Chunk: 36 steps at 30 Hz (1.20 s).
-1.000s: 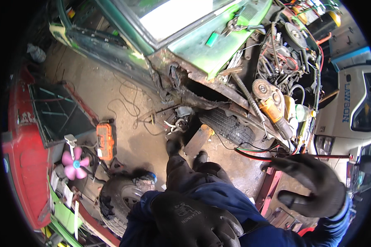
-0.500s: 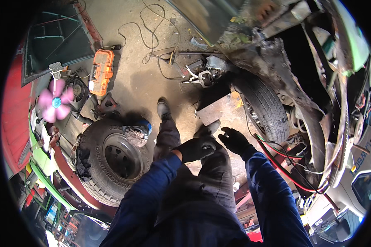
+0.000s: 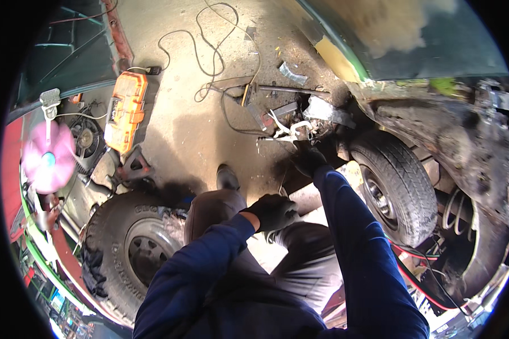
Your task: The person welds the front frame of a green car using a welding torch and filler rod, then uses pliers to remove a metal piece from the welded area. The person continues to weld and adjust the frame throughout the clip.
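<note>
Far out to the left of both hands, a pink fan (image 3: 44, 161) sits at the edge of view, and just past it an orange tool case (image 3: 125, 110) lies flat on the concrete floor (image 3: 192, 130), well clear of the hands. Below that, down and left of the left hand, a loose wheel with a chunky tyre (image 3: 124, 248) lies on its side.

Now the left hand (image 3: 272, 212), in a dark glove, comes in on a blue sleeve and rests on the person's own raised knee (image 3: 212, 209), fingers curled loosely, gripping nothing that can be seen. A dark shoe (image 3: 227, 178) pokes out just above and left of it.

Up and to the right, the right hand (image 3: 308, 158), also gloved dark, stretches forward and down into a tangle of white wires and metal parts (image 3: 291, 127) on the floor. Its fingers are buried in shadow there, so whether they pinch anything cannot be told. Black cables (image 3: 209, 51) loop across the floor well above both hands.

Immediately right of the right hand stands the mounted car tyre (image 3: 393, 186), under a rusted wheel arch (image 3: 447, 124), with a coil spring (image 3: 455, 209) behind it. Red cables (image 3: 418, 277) trail low, below the right forearm.
</note>
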Available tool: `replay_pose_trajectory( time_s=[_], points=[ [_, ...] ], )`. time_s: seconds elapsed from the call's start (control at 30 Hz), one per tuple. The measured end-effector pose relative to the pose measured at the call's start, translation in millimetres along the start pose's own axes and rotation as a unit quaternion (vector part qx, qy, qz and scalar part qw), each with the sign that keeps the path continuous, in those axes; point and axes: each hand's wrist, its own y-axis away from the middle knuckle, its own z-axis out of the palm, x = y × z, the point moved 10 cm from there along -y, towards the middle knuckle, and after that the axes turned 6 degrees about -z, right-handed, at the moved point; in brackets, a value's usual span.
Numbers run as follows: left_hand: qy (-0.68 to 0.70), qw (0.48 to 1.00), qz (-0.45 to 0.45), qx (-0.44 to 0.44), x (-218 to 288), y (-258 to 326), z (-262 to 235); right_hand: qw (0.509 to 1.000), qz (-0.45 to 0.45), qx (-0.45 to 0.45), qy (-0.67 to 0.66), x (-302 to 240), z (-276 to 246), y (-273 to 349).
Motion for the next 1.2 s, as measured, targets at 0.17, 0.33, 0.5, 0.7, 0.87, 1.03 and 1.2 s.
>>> replay_pose_trajectory(
  time_s=[0.17, 0.33, 0.5, 0.7, 0.87, 1.03, 1.2],
  points=[
    [0.09, 0.991, 0.094, -0.002, 26, -24, 12, 0.989, -0.024, 0.088, -0.117, 19, 18, -98],
    [-0.024, 0.962, 0.269, 0.04, 46, -7, -7, 0.981, -0.019, 0.154, -0.115, 49, 77, -174],
    [-0.209, 0.937, 0.26, -0.103, 35, -13, 2, 0.972, -0.044, 0.206, -0.1, 57, 113, -172],
    [-0.145, 0.925, 0.334, -0.111, 38, -18, 12, 0.957, 0.152, 0.224, -0.103, 20, 61, -50],
    [-0.183, 0.921, 0.29, -0.185, -27, -25, 60, 0.874, 0.049, 0.423, -0.235, -44, -66, 64],
    [-0.235, 0.967, 0.084, -0.054, -87, -39, 45, 0.914, -0.093, 0.373, -0.13, -135, -147, 146],
    [0.225, 0.959, -0.112, 0.131, -105, 15, 11, 0.95, -0.15, 0.273, -0.03, -211, -189, 224]
  ],
)
